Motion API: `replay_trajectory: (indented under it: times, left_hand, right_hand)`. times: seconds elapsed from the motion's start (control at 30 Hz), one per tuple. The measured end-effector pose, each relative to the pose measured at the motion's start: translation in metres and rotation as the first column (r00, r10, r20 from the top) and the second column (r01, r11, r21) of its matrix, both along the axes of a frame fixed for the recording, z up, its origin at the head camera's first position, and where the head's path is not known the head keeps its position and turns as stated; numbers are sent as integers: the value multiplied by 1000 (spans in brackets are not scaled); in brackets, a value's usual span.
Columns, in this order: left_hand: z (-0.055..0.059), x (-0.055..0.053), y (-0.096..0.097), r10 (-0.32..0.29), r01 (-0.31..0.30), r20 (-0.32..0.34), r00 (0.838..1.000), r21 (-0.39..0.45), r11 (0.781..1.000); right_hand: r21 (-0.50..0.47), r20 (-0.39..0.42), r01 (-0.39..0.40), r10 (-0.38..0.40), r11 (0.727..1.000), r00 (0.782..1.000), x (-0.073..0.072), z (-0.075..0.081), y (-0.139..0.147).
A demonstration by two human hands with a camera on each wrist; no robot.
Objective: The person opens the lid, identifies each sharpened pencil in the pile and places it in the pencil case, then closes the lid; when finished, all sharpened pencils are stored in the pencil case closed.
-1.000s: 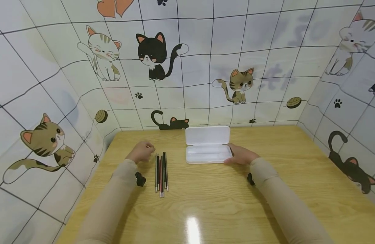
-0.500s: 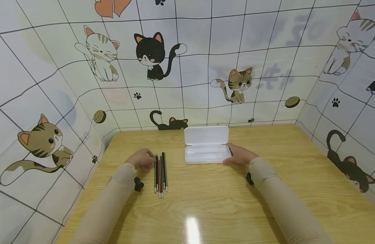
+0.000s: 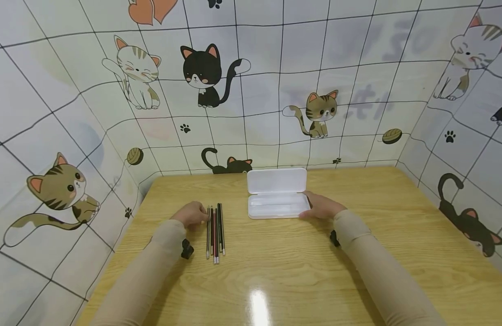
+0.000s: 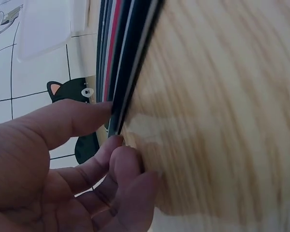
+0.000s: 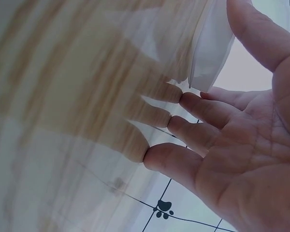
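Note:
Several dark pencils [image 3: 216,235], one with a red side, lie in a loose bundle on the table at the left. My left hand [image 3: 190,213] is at their far end, where thumb and index finger pinch the outermost pencil [image 4: 131,65] on the left. A white pencil case [image 3: 277,182] stands with its lid raised, and its tray holds nothing. At its right end, my right hand [image 3: 322,207] grips the case, thumb at the front corner. In the right wrist view, the other fingers [image 5: 171,162] reach down to the tabletop beside the case wall [image 5: 210,48].
The wooden table [image 3: 300,271] has a glossy top with a bright reflection near the front. Behind and at both sides rises a covering [image 3: 263,81] printed with grid lines and cats. Small black devices [image 3: 187,249] sit on both wrists.
My left hand has come down and toward me onto the pencils, and the outermost one has shifted slightly away from the others. My right hand stays on the case.

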State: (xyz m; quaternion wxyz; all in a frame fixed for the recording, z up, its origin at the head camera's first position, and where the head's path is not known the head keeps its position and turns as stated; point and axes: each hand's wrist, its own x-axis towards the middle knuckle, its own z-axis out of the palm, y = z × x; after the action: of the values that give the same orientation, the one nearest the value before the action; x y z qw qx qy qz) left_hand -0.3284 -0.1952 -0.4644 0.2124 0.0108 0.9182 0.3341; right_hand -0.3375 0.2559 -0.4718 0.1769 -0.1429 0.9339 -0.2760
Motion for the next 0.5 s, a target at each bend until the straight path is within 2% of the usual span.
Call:
replay_trajectory:
  times: [0.17, 0.33, 0.5]
  left_hand:
    - [3, 0, -2, -49, 49, -9, 999, -42, 998]
    - [4, 2, -7, -41, 39, -28, 999, -61, 997]
    - [3, 0, -8, -60, 60, 10, 998, -60, 996]
  right_hand:
    - [7, -1, -11, 11, 1000, 1000, 0, -2, 0]
    - [-31, -20, -35, 34, 999, 999, 0, 0, -2]
    - [-24, -14, -31, 30, 999, 999, 1, 0, 0]
